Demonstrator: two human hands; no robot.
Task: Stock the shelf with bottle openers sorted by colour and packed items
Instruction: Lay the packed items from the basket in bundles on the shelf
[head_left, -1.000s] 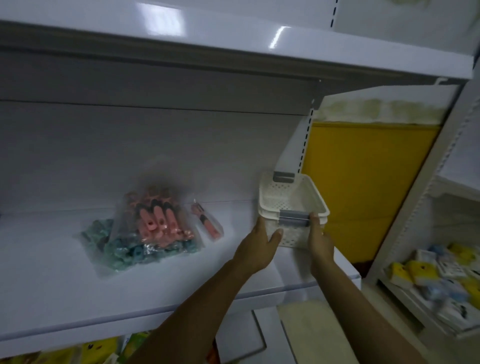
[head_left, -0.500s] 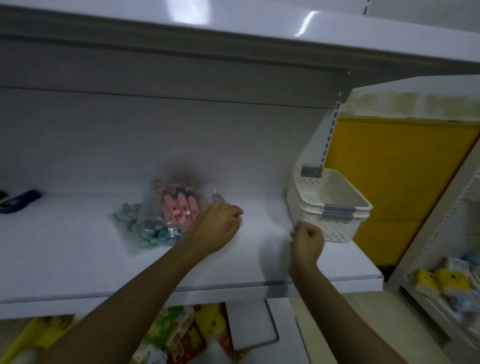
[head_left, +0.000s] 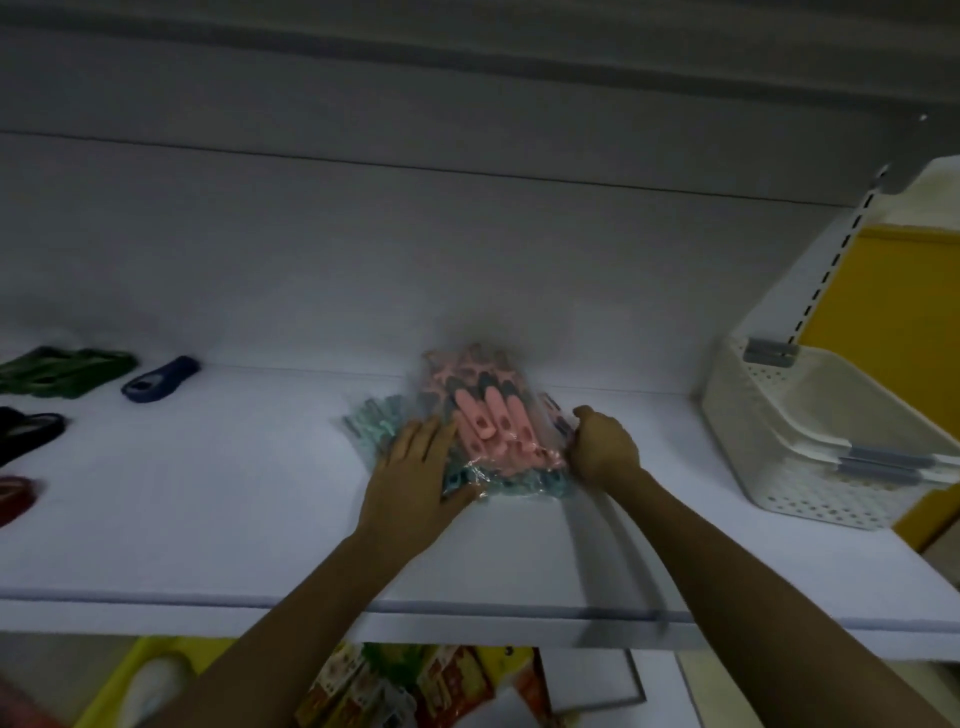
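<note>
A clear bag of pink bottle openers (head_left: 491, 421) lies on top of a bag of teal ones (head_left: 379, 423) in the middle of the white shelf (head_left: 208, 519). My left hand (head_left: 418, 478) lies flat with straight fingers on the bags' left side. My right hand (head_left: 602, 449) is curled at the bags' right edge, where a small packed pink opener (head_left: 556, 415) lies; it seems to pinch the plastic. Loose green (head_left: 62, 370), blue (head_left: 158, 378), black (head_left: 26, 431) and red (head_left: 15, 496) openers lie at the shelf's left end.
Two stacked white perforated baskets (head_left: 810, 457) with grey handles stand at the shelf's right end. A yellow panel (head_left: 893, 301) shows behind them. Coloured packets (head_left: 415, 686) sit on the level below.
Both hands left the baskets and moved left to the bags. The view shifted left and closer, bringing the loose openers at the left end into sight.
</note>
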